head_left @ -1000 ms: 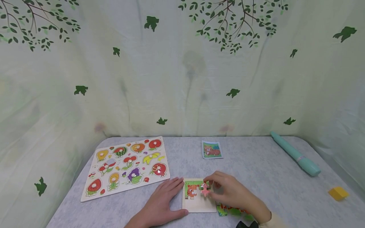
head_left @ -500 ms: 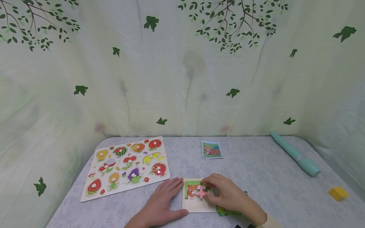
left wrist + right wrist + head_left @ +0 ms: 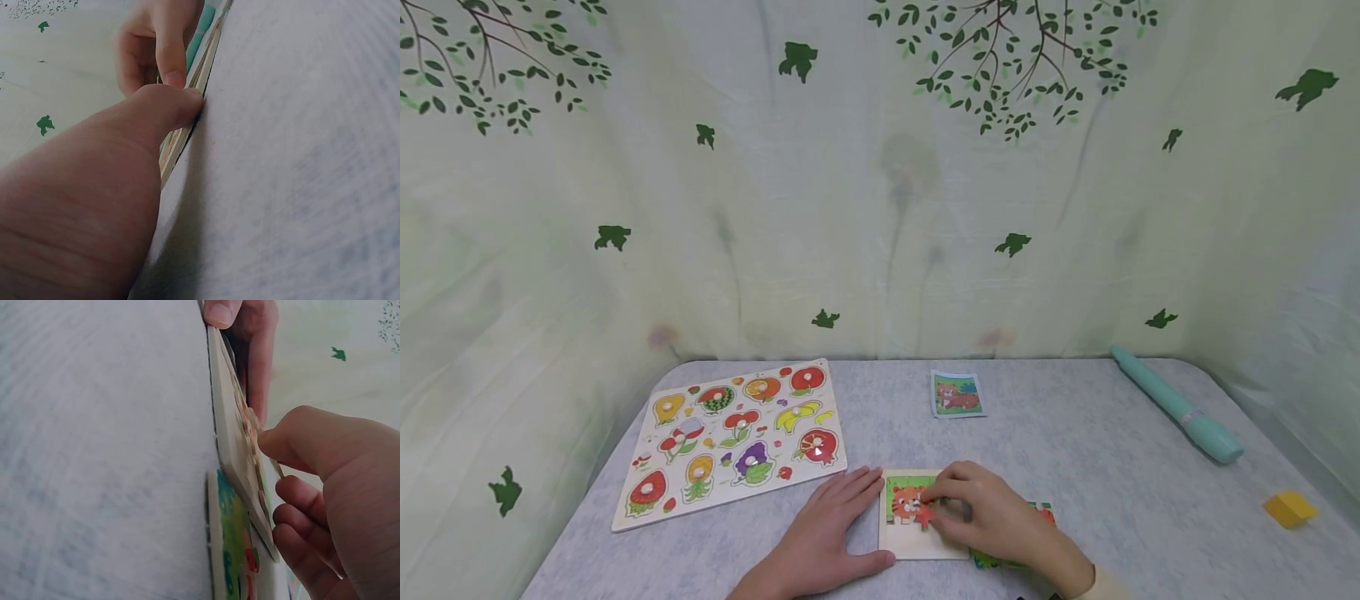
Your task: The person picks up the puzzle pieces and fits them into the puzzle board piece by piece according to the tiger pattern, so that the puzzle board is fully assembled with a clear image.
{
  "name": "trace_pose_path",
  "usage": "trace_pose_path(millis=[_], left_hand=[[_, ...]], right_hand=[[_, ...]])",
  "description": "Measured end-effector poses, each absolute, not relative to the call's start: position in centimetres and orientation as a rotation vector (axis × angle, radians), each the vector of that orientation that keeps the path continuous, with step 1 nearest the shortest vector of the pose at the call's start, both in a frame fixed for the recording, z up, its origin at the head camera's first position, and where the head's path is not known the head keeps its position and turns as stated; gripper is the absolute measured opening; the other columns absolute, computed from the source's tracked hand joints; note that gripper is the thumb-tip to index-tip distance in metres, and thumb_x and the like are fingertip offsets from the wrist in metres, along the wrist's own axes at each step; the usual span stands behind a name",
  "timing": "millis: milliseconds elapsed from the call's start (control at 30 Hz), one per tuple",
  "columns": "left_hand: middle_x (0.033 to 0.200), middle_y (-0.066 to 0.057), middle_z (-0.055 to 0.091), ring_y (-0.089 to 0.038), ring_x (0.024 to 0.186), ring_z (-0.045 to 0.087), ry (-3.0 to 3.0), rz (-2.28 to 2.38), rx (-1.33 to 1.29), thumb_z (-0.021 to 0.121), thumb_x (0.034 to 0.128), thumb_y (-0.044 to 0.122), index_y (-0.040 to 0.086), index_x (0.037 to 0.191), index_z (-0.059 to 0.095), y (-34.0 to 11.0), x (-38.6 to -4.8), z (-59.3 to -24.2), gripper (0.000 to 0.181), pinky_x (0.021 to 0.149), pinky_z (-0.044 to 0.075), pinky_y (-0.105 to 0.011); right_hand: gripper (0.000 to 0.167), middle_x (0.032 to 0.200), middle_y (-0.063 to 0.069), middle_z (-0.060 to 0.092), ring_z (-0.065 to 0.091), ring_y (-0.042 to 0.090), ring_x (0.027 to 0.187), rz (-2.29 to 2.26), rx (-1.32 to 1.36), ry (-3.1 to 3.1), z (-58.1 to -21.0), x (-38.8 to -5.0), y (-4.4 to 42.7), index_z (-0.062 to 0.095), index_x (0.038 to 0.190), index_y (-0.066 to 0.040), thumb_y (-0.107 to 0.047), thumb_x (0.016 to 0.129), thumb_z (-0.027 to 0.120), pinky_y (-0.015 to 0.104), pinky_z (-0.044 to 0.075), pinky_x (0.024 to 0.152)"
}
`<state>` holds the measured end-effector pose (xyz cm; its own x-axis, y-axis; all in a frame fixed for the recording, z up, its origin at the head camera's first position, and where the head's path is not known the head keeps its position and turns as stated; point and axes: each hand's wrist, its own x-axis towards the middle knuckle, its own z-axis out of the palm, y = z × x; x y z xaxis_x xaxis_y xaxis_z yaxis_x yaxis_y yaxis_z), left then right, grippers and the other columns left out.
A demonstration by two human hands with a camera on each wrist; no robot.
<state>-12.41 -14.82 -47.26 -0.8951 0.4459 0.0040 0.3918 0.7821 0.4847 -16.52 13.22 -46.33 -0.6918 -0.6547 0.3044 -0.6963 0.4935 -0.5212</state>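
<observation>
Looks like your right hand [image 3: 992, 510] shifted the puzzle piece [image 3: 923, 517] left, pinching it over the board [image 3: 917, 546], well short of the tabletop [image 3: 1075, 458]'s far edge. Left hand [image 3: 827, 533]'s on the board's left edge, thumb spread wide.

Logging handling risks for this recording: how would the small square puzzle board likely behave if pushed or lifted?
The small square puzzle board is probably stiff, since its edge looks straight. Being thin, it is likely light. Lying flat, it would probably slide rather than tip.

Well short of the far edge of the worktop [image 3: 1075, 433], the left hand [image 3: 827, 533] lies straight-fingered; the right hand [image 3: 992, 510] pinches.
</observation>
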Motion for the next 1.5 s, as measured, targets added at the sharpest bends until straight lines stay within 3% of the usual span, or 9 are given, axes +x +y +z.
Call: trace_pose_path(millis=[733,967,1500], left_hand=[[0.165,0.005,0.039,-0.023,0.154,0.033,2.865,0.742,0.674,0.058,0.0854,0.081,0.020,0.159,0.043,-14.84,-12.47,-47.32,0.096,0.124,0.026,-0.057],[0.164,0.006,0.040,-0.023,0.153,0.034,2.886,0.745,0.703,0.058,0.0864,0.080,0.021,0.158,0.044,-14.95,-12.44,-47.48,0.094,0.123,0.028,-0.057],[0.164,0.005,0.040,-0.023,0.153,0.034,2.867,0.745,0.678,0.060,0.0864,0.078,0.021,0.159,0.043,-14.87,-12.39,-47.14,0.094,0.123,0.028,-0.058]], right_hand=[[0.022,0.106,-0.018,0.065,0.058,0.000,0.099,0.899,1.186,-2.653,-46.67,-16.50,12.97,0.078,0.113,-0.026,-0.026,0.091,0.080,0.025,0.056,0.083],[0.018,0.103,-0.018,0.065,0.055,0.001,0.091,0.897,1.221,-2.602,-46.84,-16.58,12.89,0.079,0.109,-0.027,-0.025,0.091,0.080,0.017,0.050,0.072],[0.015,0.103,-0.017,0.066,0.055,-0.001,0.093,0.864,1.235,-2.598,-47.09,-16.58,12.86,0.078,0.106,-0.028,-0.025,0.091,0.079,0.018,0.051,0.075]])
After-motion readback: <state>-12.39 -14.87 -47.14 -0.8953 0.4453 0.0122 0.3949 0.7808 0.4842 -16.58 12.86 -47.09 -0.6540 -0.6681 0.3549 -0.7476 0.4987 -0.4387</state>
